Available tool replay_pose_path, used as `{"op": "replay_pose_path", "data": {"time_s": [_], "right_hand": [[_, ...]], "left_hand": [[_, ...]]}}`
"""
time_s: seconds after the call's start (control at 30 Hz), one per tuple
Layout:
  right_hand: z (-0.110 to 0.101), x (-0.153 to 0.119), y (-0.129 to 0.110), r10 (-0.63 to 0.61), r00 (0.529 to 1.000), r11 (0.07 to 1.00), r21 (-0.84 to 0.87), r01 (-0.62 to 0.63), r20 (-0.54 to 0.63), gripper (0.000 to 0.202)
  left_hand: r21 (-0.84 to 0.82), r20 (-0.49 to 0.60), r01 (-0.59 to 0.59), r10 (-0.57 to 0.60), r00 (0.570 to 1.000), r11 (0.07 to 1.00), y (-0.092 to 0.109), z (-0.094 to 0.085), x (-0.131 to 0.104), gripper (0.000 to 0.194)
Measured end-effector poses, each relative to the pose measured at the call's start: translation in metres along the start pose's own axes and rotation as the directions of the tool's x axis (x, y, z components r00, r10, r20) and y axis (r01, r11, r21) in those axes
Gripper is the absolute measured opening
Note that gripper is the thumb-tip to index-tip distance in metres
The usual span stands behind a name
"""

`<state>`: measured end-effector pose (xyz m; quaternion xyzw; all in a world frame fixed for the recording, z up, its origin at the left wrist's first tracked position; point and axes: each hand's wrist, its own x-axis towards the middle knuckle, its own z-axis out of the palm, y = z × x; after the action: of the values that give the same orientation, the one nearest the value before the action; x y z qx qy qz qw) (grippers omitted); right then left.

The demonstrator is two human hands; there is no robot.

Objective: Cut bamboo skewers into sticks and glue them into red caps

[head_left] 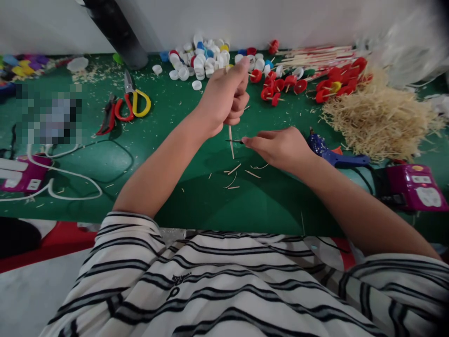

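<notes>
My left hand (224,96) is closed in a fist around a thin wooden stick (231,146), whose lower end points down towards me. In my right hand (277,146) a small dark blade (235,141) is pinched between thumb and fingers. The blade lies across the stick just below my left fist; its handle is hidden in my fingers. Beneath my hands, several thin wood shavings (234,169) are scattered on the green tabletop (196,201).
Behind my hands lie white bottle caps (199,65), red caps on sticks (278,85) and a bundle of sticks (315,58). Wood shavings (382,114) and a blue glue gun (345,157) are right. Scissors (135,100), red-handled pliers (108,117) and a black bottle (115,32) stand left.
</notes>
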<state>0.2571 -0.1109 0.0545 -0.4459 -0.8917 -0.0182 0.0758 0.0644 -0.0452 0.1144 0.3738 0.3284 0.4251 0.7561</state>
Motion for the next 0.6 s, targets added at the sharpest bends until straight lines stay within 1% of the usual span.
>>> {"op": "replay_pose_path", "data": {"time_s": [0.07, 0.17, 0.23, 0.37, 0.47, 0.53, 0.6], "right_hand": [[0.003, -0.001, 0.001, 0.001, 1.000, 0.999, 0.053, 0.000, -0.017, 0.049], [0.007, -0.002, 0.001, 0.014, 0.999, 0.989, 0.147, -0.009, -0.038, 0.047], [0.010, -0.003, 0.001, 0.028, 0.999, 0.979, 0.201, -0.019, -0.038, 0.046], [0.014, -0.006, 0.004, 0.043, 0.999, 0.956, 0.291, -0.037, -0.015, 0.042], [0.013, -0.009, 0.006, 0.053, 0.999, 0.940, 0.337, -0.050, -0.001, 0.039], [0.011, -0.010, 0.005, 0.059, 0.998, 0.934, 0.352, -0.059, 0.013, 0.037], [0.008, -0.010, 0.003, 0.060, 0.998, 0.937, 0.342, -0.063, 0.018, 0.036]], "left_hand": [[0.023, -0.005, -0.017, 0.017, 1.000, 1.000, 0.001, -0.001, -0.001, 0.061], [0.159, 0.040, -0.080, 0.075, 0.996, 0.984, 0.002, -0.002, -0.002, 0.061], [0.197, 0.046, -0.106, 0.099, 0.994, 0.975, 0.002, -0.002, -0.002, 0.062], [0.186, 0.025, -0.087, 0.084, 0.996, 0.979, 0.003, -0.001, -0.003, 0.063], [0.169, 0.032, -0.076, 0.071, 0.997, 0.983, 0.003, -0.002, -0.002, 0.063], [0.161, 0.050, -0.069, 0.061, 0.997, 0.985, 0.002, -0.003, -0.002, 0.063], [0.137, 0.050, -0.087, 0.081, 0.995, 0.987, 0.000, -0.003, -0.003, 0.062]]}}
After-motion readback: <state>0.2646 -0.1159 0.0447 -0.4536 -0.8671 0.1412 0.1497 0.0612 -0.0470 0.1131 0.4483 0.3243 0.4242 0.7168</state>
